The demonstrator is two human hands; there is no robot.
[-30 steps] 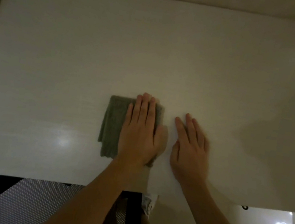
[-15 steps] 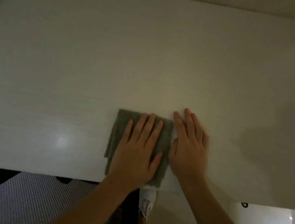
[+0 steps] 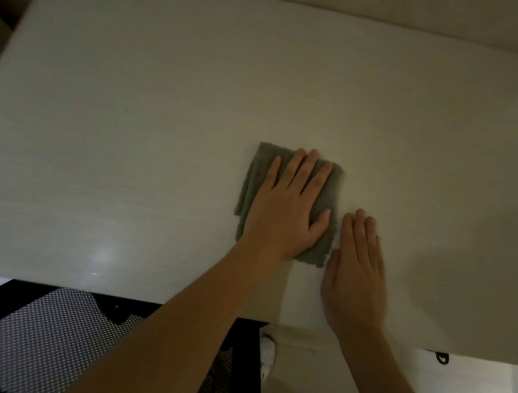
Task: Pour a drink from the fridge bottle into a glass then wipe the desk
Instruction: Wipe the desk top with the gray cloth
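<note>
Wiping underway: left hand point(image 3: 285, 213), fingers spread, presses the folded grey cloth point(image 3: 328, 202) flat on the table point(image 3: 132, 95), right hand point(image 3: 357, 270) flat beside it; no bottle or glass visible, pouring presumably done.

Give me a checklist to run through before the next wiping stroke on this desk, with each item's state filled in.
1. Folded grey-green cloth lies flat on the white desk: ok.
2. Left hand presses on the cloth with straight fingers: ok.
3. Right hand rests flat on the desk beside the cloth, off it: ok.
4. Desk surface around the cloth shows nothing in the stroke's path: ok.
5. Whether any wet patch or spill remains on the desk: cannot tell, the light is dim.
6. Glass and bottle safely out of the way: cannot tell, neither is in view.
</note>
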